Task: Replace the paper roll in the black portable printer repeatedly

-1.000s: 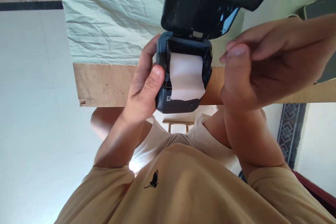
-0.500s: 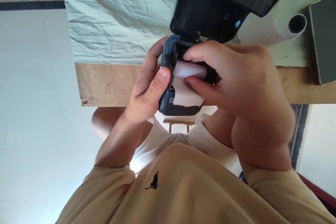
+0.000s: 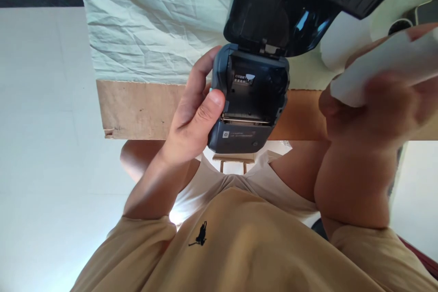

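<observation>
My left hand [image 3: 195,118] grips the left side of a small dark portable label printer [image 3: 255,96], its thumb on the near corner. The printer's black lid [image 3: 263,13] hangs open at the far side, and a printed sticker shows inside its bare paper bay. Off to the right, apart from the printer, my right hand [image 3: 386,109] is closed around a white roll of paper [image 3: 366,70]. Motion blurs the fingers of that hand, and part of the roll runs toward the right frame edge.
A pale green cloth [image 3: 147,23] covers the table, with a bare wooden edge [image 3: 137,109] toward me. A white cylinder [image 3: 345,41] with a dark end lies behind my right hand. Beside it, a dark flat device [image 3: 427,11] is partly hidden.
My right hand has lifted the paper roll out of the printer's bay and carried it to the right. My left hand still holds the printer in nearly the same place.
</observation>
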Available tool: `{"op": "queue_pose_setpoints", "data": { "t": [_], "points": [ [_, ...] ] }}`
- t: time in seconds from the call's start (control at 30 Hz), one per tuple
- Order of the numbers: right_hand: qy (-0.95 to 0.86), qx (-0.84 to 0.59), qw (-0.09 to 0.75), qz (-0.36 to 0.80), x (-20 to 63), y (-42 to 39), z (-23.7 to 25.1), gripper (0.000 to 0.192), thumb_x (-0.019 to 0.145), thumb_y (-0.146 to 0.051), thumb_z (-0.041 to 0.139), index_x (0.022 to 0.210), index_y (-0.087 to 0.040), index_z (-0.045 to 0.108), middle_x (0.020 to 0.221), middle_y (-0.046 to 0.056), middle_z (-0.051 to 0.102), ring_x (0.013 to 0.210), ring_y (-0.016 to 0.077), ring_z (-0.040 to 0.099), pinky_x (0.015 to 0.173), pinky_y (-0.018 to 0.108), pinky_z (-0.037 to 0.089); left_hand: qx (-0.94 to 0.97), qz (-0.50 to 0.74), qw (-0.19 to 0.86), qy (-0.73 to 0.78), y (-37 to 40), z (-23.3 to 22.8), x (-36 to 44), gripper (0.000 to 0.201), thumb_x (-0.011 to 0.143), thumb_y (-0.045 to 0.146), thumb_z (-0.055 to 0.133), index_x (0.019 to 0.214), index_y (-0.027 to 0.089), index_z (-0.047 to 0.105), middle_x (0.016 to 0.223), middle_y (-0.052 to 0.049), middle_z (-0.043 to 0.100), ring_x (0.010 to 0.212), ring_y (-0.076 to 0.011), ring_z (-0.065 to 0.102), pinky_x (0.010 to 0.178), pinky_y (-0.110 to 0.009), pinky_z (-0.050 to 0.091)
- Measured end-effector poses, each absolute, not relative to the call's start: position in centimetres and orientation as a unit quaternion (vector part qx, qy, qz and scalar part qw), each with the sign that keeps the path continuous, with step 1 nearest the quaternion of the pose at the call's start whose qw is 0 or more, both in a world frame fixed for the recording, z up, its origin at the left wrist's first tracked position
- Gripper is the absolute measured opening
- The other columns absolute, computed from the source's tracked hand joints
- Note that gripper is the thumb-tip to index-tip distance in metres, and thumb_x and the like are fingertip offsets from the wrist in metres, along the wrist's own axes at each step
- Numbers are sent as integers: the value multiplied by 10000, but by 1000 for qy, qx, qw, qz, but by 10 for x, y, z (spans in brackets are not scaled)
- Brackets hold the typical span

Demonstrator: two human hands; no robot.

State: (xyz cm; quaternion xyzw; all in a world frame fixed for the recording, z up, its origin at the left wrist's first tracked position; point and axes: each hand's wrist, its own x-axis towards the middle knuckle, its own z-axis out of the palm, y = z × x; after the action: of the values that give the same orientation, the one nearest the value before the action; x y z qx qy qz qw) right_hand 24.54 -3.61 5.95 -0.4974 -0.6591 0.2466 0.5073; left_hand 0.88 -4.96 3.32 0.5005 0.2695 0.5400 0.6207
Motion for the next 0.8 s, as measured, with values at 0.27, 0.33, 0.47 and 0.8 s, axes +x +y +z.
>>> {"op": "queue_pose_setpoints", "data": {
  "t": [0.27,0.33,0.47,0.8],
  "points": [
    [-764,-524,368,77,255,-38,59,290,923,-455,630,853,-178,586,839,-15,609,861,124,629,763,323,532,559,548,584,214,-43,28,5,630,978,619,503,1451,204,479,1290,-65,694,1301,-271,655,913,-372,653],
    [-775,-520,355,62,256,-38,58,303,925,-486,636,925,-186,597,901,-15,651,904,137,654,787,328,543,568,550,574,212,-38,14,5,621,970,607,494,1445,208,484,1281,-70,694,1324,-278,642,954,-394,646],
    [-776,-535,330,55,257,-40,54,367,902,-517,676,1088,-209,604,1017,-17,698,926,146,688,817,336,580,539,546,591,247,-40,16,3,563,994,600,482,1433,248,510,1288,-55,692,1360,-293,619,1085,-500,582],
    [-806,-521,260,105,254,-39,57,509,908,-392,697,1350,-245,493,1245,-1,727,1053,154,741,853,313,643,550,534,582,272,-37,11,-1,663,929,719,507,1428,284,542,1325,-57,659,1291,-306,652,1116,-565,541]
  ]
}}
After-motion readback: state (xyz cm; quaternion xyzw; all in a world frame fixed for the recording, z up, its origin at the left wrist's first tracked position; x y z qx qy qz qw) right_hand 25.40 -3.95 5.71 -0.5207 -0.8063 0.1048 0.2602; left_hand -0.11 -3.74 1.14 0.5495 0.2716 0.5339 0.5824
